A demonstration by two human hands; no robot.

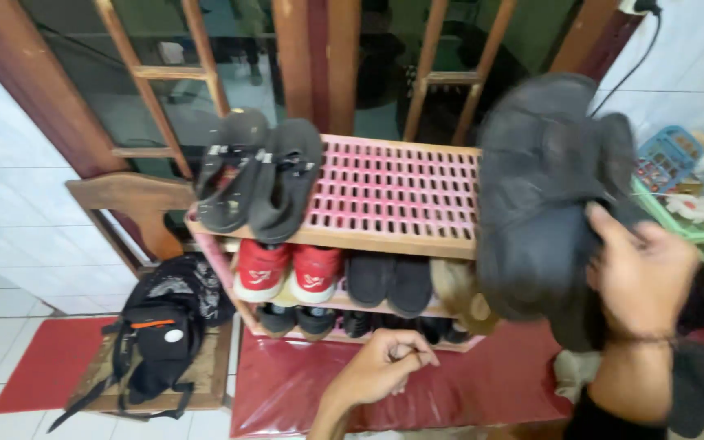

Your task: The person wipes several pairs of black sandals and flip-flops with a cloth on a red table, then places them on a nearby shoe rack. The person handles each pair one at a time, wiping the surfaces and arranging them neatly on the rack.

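Head view, looking down at a pink slatted shoe rack with wooden edge rails and three tiers in sight. One right hand, at the right of the frame, has its fingers clamped on a pair of dark grey shoes, two held together and raised, blurred, over the right end of the top tier. One left hand, at lower centre, hangs free in front of the lowest tier with its fingers curled loosely together, holding nothing. Top tier: two black sandals lie side by side at its left end; the middle slats are bare up to the raised shoes. Middle tier: two red sneakers, then two black shoes, then one tan shoe, partly hidden, at the right. Lowest tier: several dark shoes, count unclear. One black backpack rests on a wooden chair at lower left, just beside the rack's left edge. One red mat lies under the chair; a dark red sheet covers the floor before the rack. Green plastic baskets crowd the right edge.
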